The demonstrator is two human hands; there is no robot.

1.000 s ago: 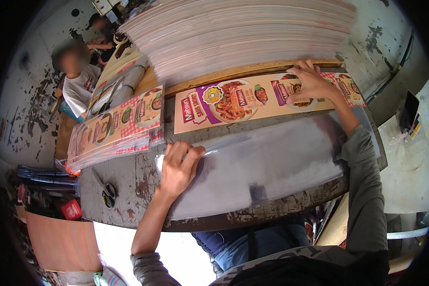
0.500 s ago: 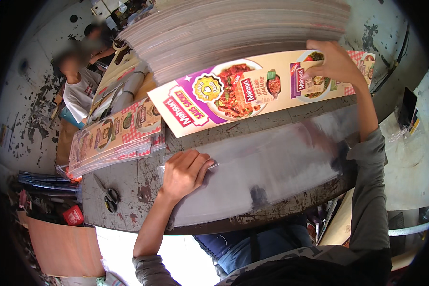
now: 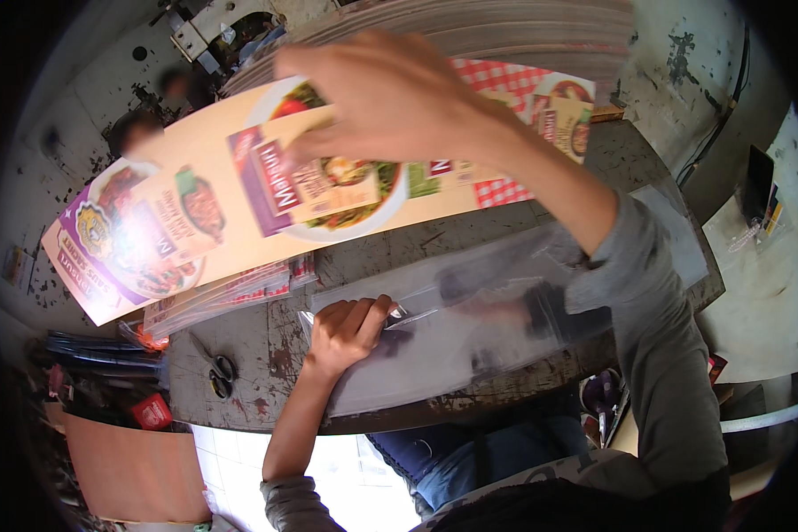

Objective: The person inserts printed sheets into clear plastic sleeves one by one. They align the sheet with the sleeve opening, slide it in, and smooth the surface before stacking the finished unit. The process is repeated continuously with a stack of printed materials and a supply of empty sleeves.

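A long printed cardboard panel (image 3: pixel 222 239) with food pictures and a red check pattern hangs raised and tilted across the far side of the table. My right hand (image 3: pixel 408 97) reaches over it and grips it between thumb and fingers, near its middle. On the table lies a long clear plastic sleeve (image 3: pixel 434 368). The closed fingers of my left hand (image 3: pixel 350 335) pinch the sleeve's left end, lifting its edge slightly. Beneath the panel's left part, several similar panels (image 3: pixel 239 300) lie in a pile, mostly covered by it.
A tall stack of boards (image 3: pixel 559 31) stands at the back. Black-handled scissors (image 3: pixel 217 372) lie on the worn table (image 3: pixel 275 381), left of my left hand. Two people are at the far left, partly hidden behind the panel. A red box (image 3: pixel 152 412) sits beyond the table's left edge.
My right hand has carried the panel leftward and lifted it from in front of the tall stack. My left hand stays at the sleeve's end, where the edge now stands a little raised.
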